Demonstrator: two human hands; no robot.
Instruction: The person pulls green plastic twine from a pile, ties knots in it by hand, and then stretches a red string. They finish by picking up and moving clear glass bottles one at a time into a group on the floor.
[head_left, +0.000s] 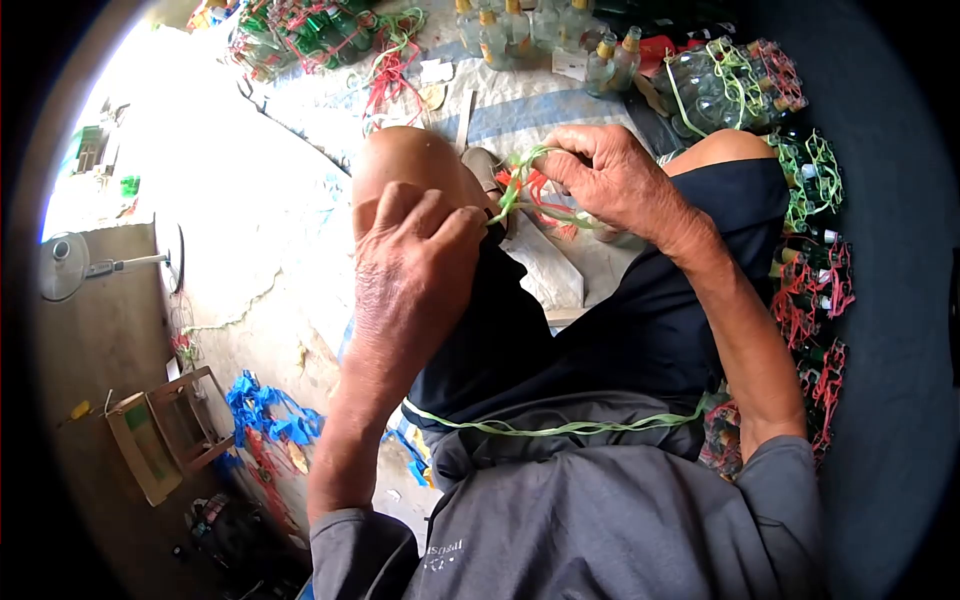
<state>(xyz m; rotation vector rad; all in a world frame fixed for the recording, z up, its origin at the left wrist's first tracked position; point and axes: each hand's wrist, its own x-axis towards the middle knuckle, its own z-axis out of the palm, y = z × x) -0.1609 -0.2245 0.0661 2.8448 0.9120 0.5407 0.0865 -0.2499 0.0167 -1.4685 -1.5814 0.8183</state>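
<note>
Between my knees I work on a tangle of light green plastic string. My left hand is closed, back up, with its thumb and fingertips at the near end of the string. Facing it, my right hand pinches strands of the same string with thumb and forefinger. A pale loop of it runs below the right fingers. Red plastic string shows just behind, low between my legs. Another length of green string lies across my waist, over the dark clothing.
Clear bottles with yellow necks stand on the sheet ahead. Netted green bottles are at upper left, netted clear bottles at upper right. More string-wrapped bottles line my right side. To the left are a fan, wooden frame and blue strips.
</note>
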